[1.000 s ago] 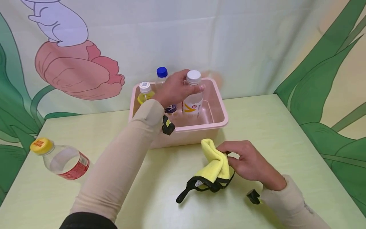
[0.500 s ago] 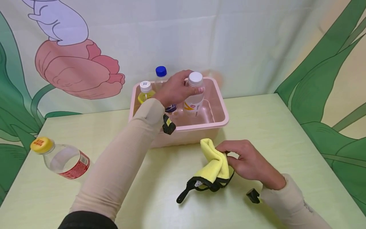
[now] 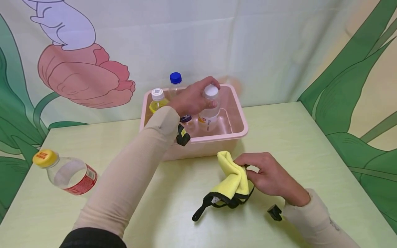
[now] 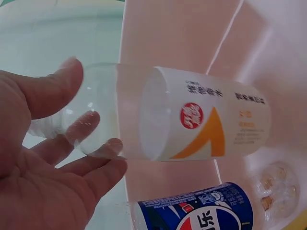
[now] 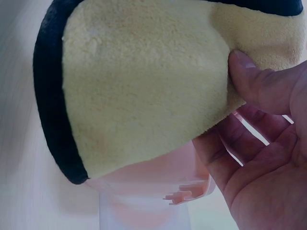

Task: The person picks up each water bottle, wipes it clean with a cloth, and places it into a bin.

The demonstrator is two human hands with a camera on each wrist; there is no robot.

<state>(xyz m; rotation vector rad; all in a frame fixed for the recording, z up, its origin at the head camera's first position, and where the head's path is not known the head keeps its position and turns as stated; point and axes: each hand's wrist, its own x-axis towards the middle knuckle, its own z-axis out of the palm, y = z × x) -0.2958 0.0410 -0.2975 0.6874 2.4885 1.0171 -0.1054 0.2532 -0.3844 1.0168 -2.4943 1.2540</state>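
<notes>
A clear plastic bottle with a white cap (image 3: pixel 208 115) stands nearly upright inside the pink bin (image 3: pixel 217 137), on its right side. My left hand (image 3: pixel 193 98) is around the bottle's upper part; in the left wrist view the thumb lies at its shoulder and the fingers (image 4: pixel 103 167) curve behind it. Over the table in front of the bin, my right hand (image 3: pixel 268 174) pinches a folded yellow cloth with black edging (image 3: pixel 231 179) between thumb and fingers. A black strap hangs from the cloth towards the tabletop.
A yellow-capped bottle with a red label (image 3: pixel 72 174) is on the table at left. The bin also contains a blue-capped bottle (image 3: pixel 175 81) and a white-capped bottle with yellow on it (image 3: pixel 158 100). A printed curtain (image 3: pixel 263 51) hangs behind the table.
The bottle in my left hand has gone lower into the bin, and the left fingers have shifted forward over its cap. The right hand and cloth stay in place.
</notes>
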